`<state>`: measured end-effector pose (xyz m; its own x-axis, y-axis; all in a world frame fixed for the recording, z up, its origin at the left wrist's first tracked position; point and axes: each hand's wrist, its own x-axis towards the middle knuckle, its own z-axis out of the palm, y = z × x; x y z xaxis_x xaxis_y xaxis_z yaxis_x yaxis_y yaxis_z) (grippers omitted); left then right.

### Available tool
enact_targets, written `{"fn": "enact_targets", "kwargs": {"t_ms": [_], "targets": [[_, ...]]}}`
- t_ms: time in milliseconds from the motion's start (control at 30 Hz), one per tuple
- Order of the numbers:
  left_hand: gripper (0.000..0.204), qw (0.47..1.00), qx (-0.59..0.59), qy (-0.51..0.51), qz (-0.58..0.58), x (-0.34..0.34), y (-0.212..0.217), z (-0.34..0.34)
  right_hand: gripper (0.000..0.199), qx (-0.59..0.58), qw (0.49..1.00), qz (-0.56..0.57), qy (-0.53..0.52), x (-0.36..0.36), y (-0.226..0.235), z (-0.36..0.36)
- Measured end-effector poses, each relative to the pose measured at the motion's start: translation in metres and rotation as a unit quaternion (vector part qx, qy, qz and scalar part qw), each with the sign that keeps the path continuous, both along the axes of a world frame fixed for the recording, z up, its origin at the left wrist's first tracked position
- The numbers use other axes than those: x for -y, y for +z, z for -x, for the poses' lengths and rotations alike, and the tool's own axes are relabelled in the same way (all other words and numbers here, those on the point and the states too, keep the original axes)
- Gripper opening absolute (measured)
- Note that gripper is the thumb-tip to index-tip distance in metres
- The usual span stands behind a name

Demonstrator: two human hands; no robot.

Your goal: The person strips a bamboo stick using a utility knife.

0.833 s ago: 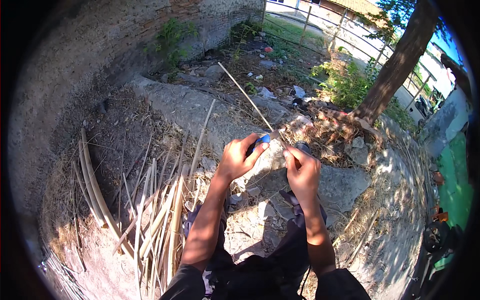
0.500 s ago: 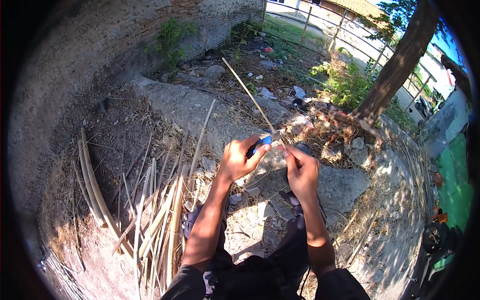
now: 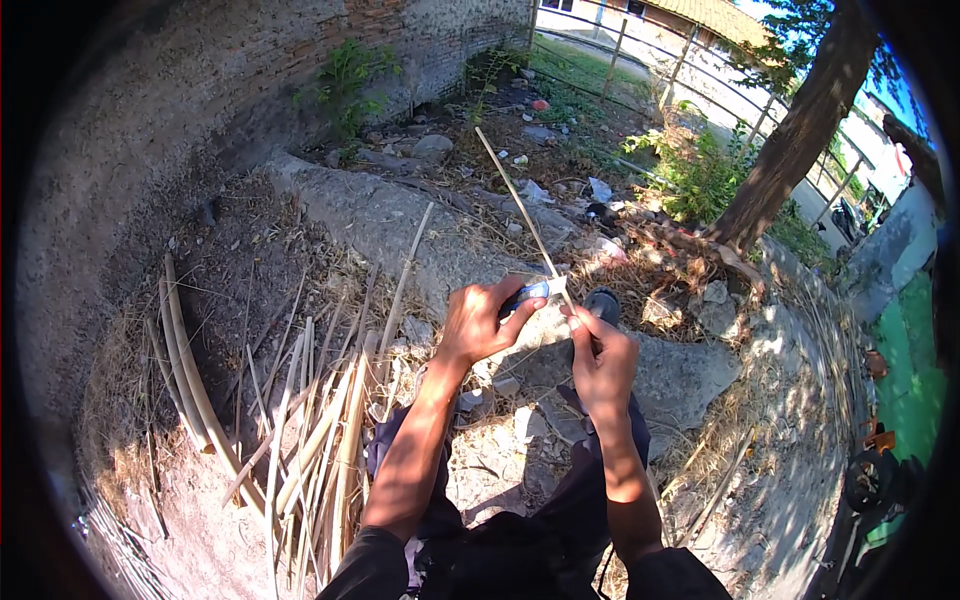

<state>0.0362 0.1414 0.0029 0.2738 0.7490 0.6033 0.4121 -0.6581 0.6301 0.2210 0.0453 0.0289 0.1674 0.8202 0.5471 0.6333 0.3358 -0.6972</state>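
My left hand (image 3: 478,322) is closed around a blue-handled tool (image 3: 530,294), its bright end against a thin strip (image 3: 515,198). My right hand (image 3: 605,365) pinches that strip near its lower end; the rest slants away beyond both hands, to the left.

To the left of my left forearm lies a heap of split sticks (image 3: 350,455), with long curved poles (image 3: 193,385) farther left. Just past my right fingers pokes my shoe (image 3: 603,303). A stone slab (image 3: 370,215) stretches beyond my left hand, pale scraps (image 3: 600,190) lie past both hands, and a tree trunk (image 3: 800,130) leans far off to the right.

My grip hides most of the handle, and glare washes out the tool's end. Far right of my right hand, I can't make out a dark round thing (image 3: 872,480).
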Motion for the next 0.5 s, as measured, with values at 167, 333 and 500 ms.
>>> {"fn": "enact_targets", "kwargs": {"t_ms": [167, 333, 500], "targets": [[0.043, 0.998, 0.028, 0.04, 0.028, -0.02, -0.005, 0.009, 0.021, -0.04, 0.997, 0.062, -0.004, 0.017, 0.006, 0.008], [0.047, 0.991, -0.034, 0.114, 0.064, -0.039, -0.002, 0.032, 0.021, -0.108, 0.99, 0.084, 0.013, 0.048, -0.016, 0.013], [0.048, 0.983, 0.036, 0.15, 0.097, -0.054, -0.003, 0.042, 0.022, -0.055, 0.993, 0.107, 0.001, 0.08, -0.018, 0.008]]}}
